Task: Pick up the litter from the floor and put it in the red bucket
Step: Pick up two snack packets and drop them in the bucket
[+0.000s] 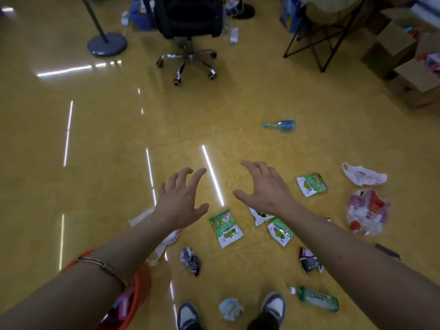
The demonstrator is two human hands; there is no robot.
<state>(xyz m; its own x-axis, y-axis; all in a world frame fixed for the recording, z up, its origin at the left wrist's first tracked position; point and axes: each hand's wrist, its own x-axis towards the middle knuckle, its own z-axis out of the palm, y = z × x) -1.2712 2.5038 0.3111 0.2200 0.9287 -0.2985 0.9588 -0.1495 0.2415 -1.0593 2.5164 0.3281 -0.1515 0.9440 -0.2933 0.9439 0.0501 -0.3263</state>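
Both hands are stretched forward over the glossy yellow floor (95, 139), and both hold nothing. The left hand (181, 201) has its fingers spread and a little bent, with the palm facing down. The right hand (264, 189) is the same, wide open with the fingers slightly bent.

The round red plastic bucket (142, 289) stands at the lower left and is partly hidden under the left forearm. Some pink and dark pieces are inside it.

The litter lies on the floor to the right of the bucket. Nearest to the bucket is a dark crumpled wrapper (190, 260), and a grey crumpled ball of paper (230, 308) lies a little further right. Beyond the dark wrapper, further from the bucket, is a green and white snack packet (226, 228). A second green snack packet (279, 232) lies further to the right. A green plastic bottle (316, 301) lies on its side well apart from the bucket. A white plastic bag (364, 176) and a clear bag with red contents (367, 211) are the furthest to the right. A clear bottle with a blue label (281, 125) lies far beyond the bucket. Further still stands a black office chair (190, 20).
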